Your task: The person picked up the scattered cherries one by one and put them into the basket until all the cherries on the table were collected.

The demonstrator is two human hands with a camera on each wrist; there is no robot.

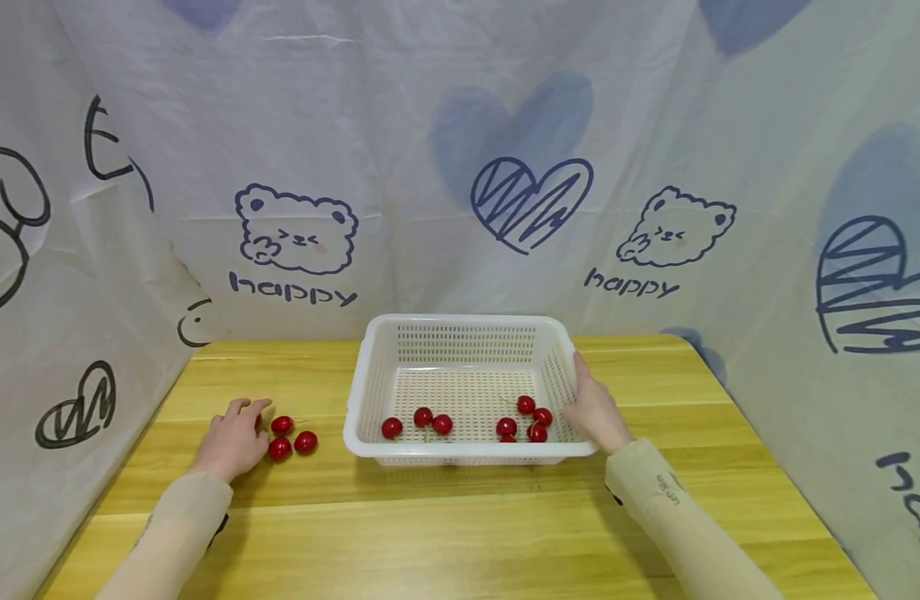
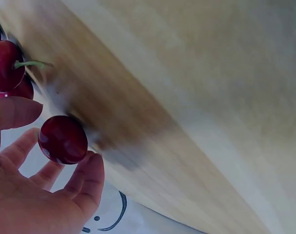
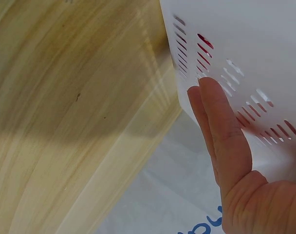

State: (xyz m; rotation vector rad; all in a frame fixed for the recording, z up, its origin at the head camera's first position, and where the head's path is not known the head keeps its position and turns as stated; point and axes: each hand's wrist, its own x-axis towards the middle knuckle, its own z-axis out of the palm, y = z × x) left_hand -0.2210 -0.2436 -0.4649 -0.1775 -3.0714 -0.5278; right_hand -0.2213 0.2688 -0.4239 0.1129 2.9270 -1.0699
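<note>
My left hand [image 1: 235, 442] reaches low over the left of the table, its fingers curved loosely around a red cherry [image 2: 63, 140]. The thumb [image 2: 21, 112] stands slightly apart from that cherry. Beside this hand lie more cherries [image 1: 306, 442], one with a green stem. A white perforated plastic basket [image 1: 460, 450] stands mid-table, with several cherries [image 1: 442, 425] along its near side. At its right end my right hand [image 1: 598, 414] holds the side, thumb over the rim, long fingers [image 3: 221, 117] along the outer wall.
The wooden table [image 1: 460, 533] runs back to a pale fabric sheet [image 1: 407, 192] printed with bears, hearts and lettering. The same sheet hangs at both sides. The basket's back rim is near the table's far edge.
</note>
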